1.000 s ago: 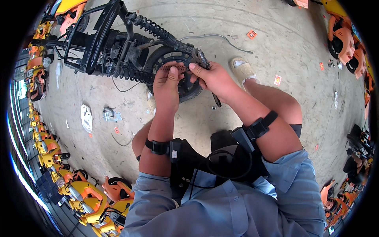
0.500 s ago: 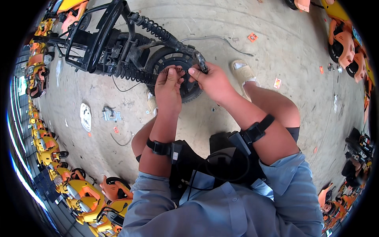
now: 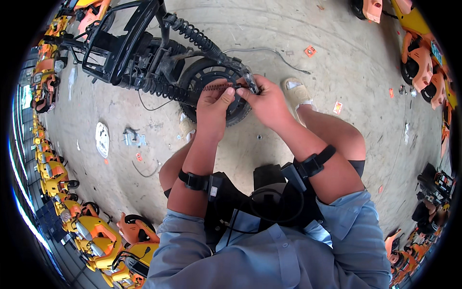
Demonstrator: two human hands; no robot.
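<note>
A thin dark coil spring [image 3: 219, 87] runs sideways in front of the wheel. My left hand [image 3: 211, 110] is closed around it, with the thumb tip near its right end. My right hand [image 3: 270, 101] is closed in a pinch at that same end, thumb tip close to the left thumb; the small part in its fingers is hidden. Against the right fingers stands a dark, shiny metal piece [image 3: 250, 81], below the shock's lower end. Behind both hands is the black-rimmed wheel [image 3: 197, 74] of a stripped black scooter frame [image 3: 115, 53].
Two black coil-spring shocks [image 3: 195, 36] flank the wheel. A grey cable [image 3: 269, 49] lies on the concrete beyond it. Left on the floor are a white oval plate [image 3: 102, 139] and a metal bracket [image 3: 132, 137]. Yellow-orange scooters [image 3: 96, 236] line both sides.
My hands have come closer together, the left moving right until the thumbs almost meet. More of the spring shows across the left fingers. The view has shifted slightly.
</note>
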